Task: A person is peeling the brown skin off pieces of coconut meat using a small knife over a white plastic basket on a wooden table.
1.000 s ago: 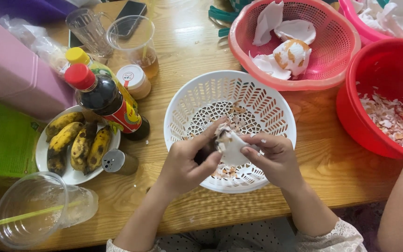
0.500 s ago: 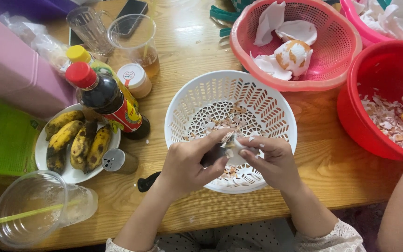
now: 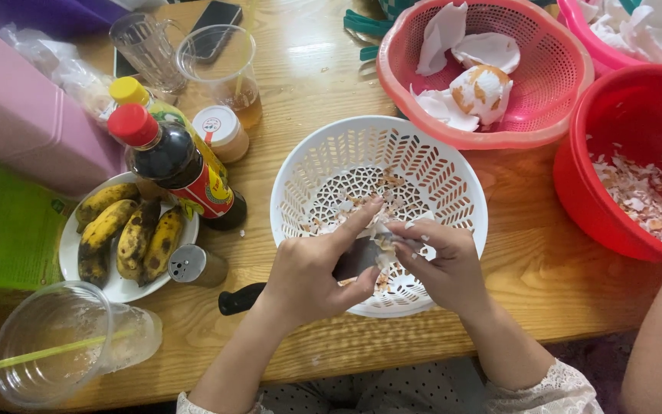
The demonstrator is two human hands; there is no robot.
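White lattice plastic colander (image 3: 438,165) under both hands peeling papery garlic (image 3: 386,239).

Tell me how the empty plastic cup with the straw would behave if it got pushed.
The plastic cup already lies on its side, so it would probably roll. It looks thin and empty, so likely very light. Its straw might slip out.

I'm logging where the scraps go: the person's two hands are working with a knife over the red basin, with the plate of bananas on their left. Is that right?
Not quite. In the head view the left hand and right hand work with the knife over the white basket, not the red basin, which stands further right. The plate of bananas is on their left, as you said.
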